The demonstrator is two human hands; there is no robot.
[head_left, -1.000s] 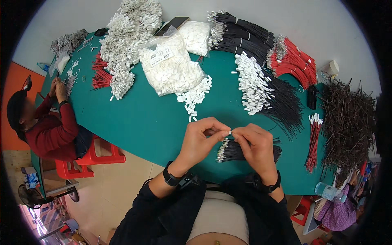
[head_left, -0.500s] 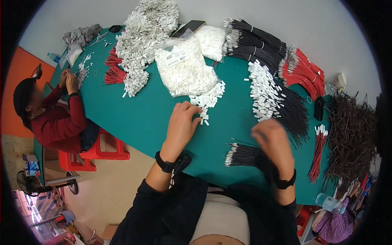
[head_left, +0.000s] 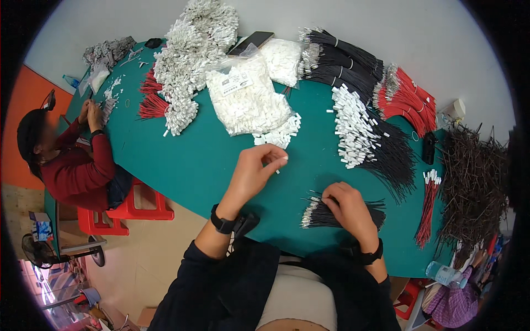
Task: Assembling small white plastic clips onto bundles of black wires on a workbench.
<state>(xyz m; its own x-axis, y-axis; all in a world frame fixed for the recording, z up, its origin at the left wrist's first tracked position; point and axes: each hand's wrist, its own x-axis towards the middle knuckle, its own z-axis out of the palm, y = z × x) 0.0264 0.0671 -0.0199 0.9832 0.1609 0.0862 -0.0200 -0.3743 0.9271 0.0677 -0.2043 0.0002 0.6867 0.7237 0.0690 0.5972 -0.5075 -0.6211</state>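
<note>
My left hand (head_left: pixel 255 170) is raised over the table with thumb and forefinger pinched on a small white plastic connector housing (head_left: pixel 285 158). Just beyond it lies a loose pile of white housings (head_left: pixel 279 135), spilling from beside a clear bag full of them (head_left: pixel 248 105). My right hand (head_left: pixel 349 208) rests over a bunch of black wires (head_left: pixel 314 220) with silvery crimped ends pointing left. Its fingers are closed at the upper edge of the bunch, on a black wire as far as I can make out; the fingertips partly hide it.
Black wires with white housings (head_left: pixel 353 132) lie at right of centre. Bundled black wires (head_left: pixel 345 60), red wires (head_left: pixel 406 102) and a small red bunch (head_left: pixel 428 209) lie around them. A tangled brown heap (head_left: pixel 475 182) fills the right end. Another person (head_left: pixel 77 160) works at the left.
My right hand has come down and left onto the black wires. My left hand has drawn slightly away from the loose pile with a white housing between its fingertips.
</note>
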